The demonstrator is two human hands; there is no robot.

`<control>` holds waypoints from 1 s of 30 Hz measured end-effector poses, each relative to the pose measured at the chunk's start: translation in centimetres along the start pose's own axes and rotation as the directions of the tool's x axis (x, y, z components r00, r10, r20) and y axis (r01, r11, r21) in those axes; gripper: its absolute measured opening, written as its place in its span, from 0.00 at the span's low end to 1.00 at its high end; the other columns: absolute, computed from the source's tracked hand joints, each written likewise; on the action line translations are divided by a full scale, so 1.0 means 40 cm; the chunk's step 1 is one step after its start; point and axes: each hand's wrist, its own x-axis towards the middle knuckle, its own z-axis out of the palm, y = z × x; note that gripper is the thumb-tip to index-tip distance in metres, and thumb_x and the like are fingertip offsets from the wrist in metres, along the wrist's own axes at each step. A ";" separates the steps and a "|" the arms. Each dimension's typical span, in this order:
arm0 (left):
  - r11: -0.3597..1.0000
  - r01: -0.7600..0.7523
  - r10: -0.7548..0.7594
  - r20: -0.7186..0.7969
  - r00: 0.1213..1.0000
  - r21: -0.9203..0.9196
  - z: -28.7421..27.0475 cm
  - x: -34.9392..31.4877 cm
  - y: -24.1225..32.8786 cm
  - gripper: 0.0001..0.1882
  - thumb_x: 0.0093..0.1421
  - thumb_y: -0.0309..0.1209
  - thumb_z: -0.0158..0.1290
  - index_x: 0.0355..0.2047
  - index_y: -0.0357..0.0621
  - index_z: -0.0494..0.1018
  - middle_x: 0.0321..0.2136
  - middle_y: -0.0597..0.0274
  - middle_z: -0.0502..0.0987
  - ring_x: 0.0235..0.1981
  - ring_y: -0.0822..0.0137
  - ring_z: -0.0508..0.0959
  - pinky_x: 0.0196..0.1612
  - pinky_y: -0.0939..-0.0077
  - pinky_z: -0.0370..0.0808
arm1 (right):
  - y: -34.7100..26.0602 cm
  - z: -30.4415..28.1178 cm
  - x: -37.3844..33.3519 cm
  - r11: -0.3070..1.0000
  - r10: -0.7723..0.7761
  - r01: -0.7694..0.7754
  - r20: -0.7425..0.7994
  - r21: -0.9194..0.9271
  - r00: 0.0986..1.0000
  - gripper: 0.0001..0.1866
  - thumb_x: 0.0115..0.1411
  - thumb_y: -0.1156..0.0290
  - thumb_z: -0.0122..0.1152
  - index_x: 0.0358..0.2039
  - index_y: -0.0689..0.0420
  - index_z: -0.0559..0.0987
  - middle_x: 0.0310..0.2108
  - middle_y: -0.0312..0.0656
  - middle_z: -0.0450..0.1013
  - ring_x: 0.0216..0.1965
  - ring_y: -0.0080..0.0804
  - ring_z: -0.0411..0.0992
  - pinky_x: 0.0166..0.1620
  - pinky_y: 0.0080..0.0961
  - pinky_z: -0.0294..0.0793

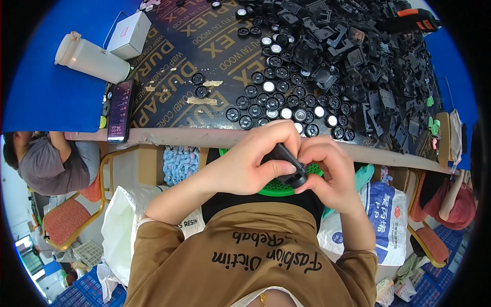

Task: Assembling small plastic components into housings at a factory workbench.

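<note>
My left hand [250,158] is closed around a black plastic part [287,159] just off the table's near edge, its thumb lying along the part. A rounded, wheel-like piece shows at the part's near right end. My right hand [330,166] pinches that end between thumb and bent fingers; what else its fingertips hold is hidden. Beneath both hands sits a green mesh basket [279,192] on my lap. Just beyond them lie many small black wheels [254,110], some with white or silvery faces. Farther right rises a heap of black plastic parts [353,61].
A white bottle [89,59], a white box [130,35] and a phone [121,110] are at the table's left. An orange-and-black tool [413,21] lies at the far right. Sacks [386,222] stand beside me. Other people [56,158] sit on both sides.
</note>
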 end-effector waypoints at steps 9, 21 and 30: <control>0.965 0.066 -0.092 -0.090 0.992 -0.254 0.014 0.008 0.007 0.10 0.55 0.30 0.55 0.31 0.43 0.64 0.31 0.64 0.64 0.34 0.73 0.64 0.41 0.79 0.61 | -0.005 -0.007 -0.010 0.914 -0.318 0.243 -0.201 -0.324 0.927 0.18 0.38 0.70 0.72 0.31 0.58 0.79 0.35 0.42 0.70 0.30 0.32 0.71 0.32 0.24 0.71; 0.670 0.238 -0.362 -0.030 0.932 -0.704 0.019 0.017 0.019 0.13 0.56 0.26 0.54 0.40 0.42 0.63 0.32 0.65 0.70 0.19 0.84 0.65 0.15 0.93 0.56 | -0.026 -0.025 0.002 0.895 -0.334 0.299 -0.052 -0.330 0.941 0.13 0.38 0.69 0.69 0.27 0.55 0.80 0.30 0.36 0.67 0.32 0.34 0.69 0.34 0.27 0.68; 0.203 -0.117 -0.354 -0.185 0.917 -0.972 0.082 0.038 -0.042 0.19 0.57 0.27 0.51 0.50 0.43 0.64 0.34 0.60 0.74 0.39 0.69 0.74 0.41 0.78 0.70 | 0.021 0.038 0.014 0.855 -0.460 0.358 -0.231 -0.374 0.858 0.12 0.37 0.72 0.68 0.26 0.55 0.80 0.27 0.36 0.69 0.31 0.35 0.69 0.33 0.28 0.69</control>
